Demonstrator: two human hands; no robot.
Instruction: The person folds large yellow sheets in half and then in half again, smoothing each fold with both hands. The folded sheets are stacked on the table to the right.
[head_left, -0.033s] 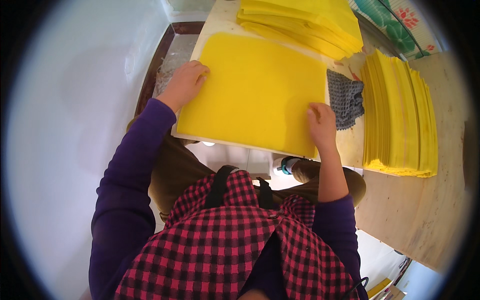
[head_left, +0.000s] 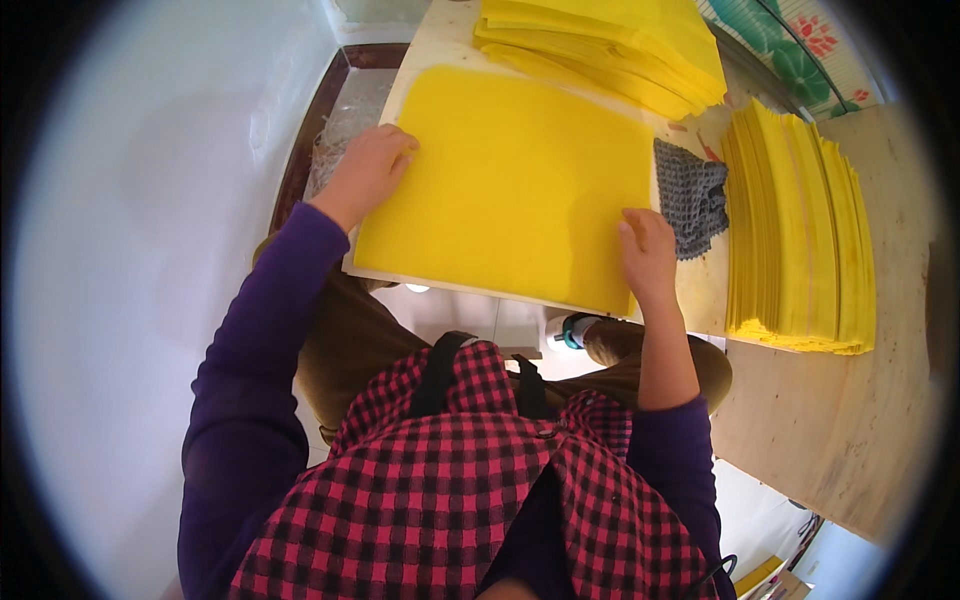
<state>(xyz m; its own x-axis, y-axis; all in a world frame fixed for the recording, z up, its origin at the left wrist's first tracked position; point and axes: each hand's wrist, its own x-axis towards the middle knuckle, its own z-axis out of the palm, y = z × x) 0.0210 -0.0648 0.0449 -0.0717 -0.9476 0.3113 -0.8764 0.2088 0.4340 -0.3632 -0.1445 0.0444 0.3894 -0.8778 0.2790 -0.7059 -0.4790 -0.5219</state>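
Observation:
A flat, square-cornered yellow sheet (head_left: 510, 190), which looks like fabric, lies spread on the pale wooden table in front of me. At its left edge rests my left hand (head_left: 372, 172), fingers loosely bent with the thumb apart from them. My right hand (head_left: 652, 258) is at the opposite edge, near the lower right corner, also loosely curved with a gap between thumb and fingers. Neither hand lifts the sheet. Whether more sheets lie beneath it cannot be seen. Just right of my right hand is a crumpled grey textured cloth (head_left: 692, 200).
Behind the sheet lies a pile of folded yellow fabric (head_left: 610, 50). A thick stack of yellow pieces (head_left: 795, 230) stands at the right, by a plywood surface (head_left: 810, 430). A white wall (head_left: 150, 250) bounds the left side. Flower-patterned material (head_left: 800, 50) is at the far right.
My right hand has shifted very slightly right and downward along the sheet's edge. The left hand has dropped a touch. The sheet stays in place.

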